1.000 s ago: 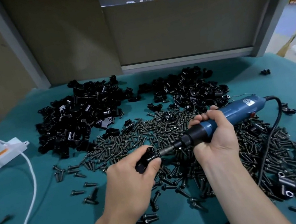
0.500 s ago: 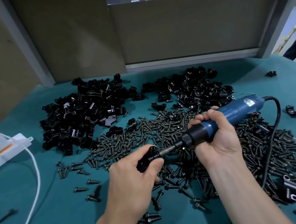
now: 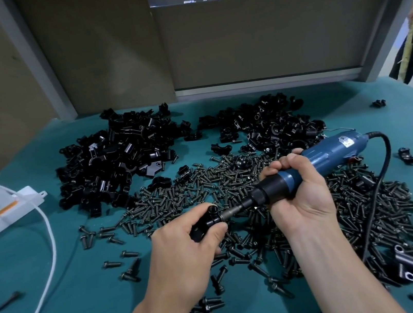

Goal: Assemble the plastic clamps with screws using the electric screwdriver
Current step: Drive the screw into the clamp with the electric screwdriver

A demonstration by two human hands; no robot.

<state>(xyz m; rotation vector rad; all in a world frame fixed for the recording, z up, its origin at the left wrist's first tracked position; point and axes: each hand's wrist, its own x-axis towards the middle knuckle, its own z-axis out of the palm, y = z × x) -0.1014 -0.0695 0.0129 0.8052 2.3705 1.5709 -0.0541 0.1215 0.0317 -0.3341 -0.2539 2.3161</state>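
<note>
Table (image 3: 73, 299): teal, screws (image 3: 179, 195) piled just past my fingers.
Left hand (image 3: 185, 254): fingers curled round a clamp (image 3: 205, 224).
Right hand (image 3: 301, 195): fist wrapped round screwdriver (image 3: 329, 153), bit touching clamp.

A single wide-angle camera sits on the person's head and looks forward and steeply down onto the green table (image 3: 73, 299). It is close: both forearms run in from the bottom edge, and the left hand (image 3: 186, 243) with its clamp (image 3: 205, 224) and the right hand (image 3: 301, 195) with the electric screwdriver (image 3: 321, 157) lie just below the middle. The partition panels (image 3: 249, 41) fill the top, bowed by the lens, and a power strip (image 3: 6, 212) sits at the left edge.
</note>
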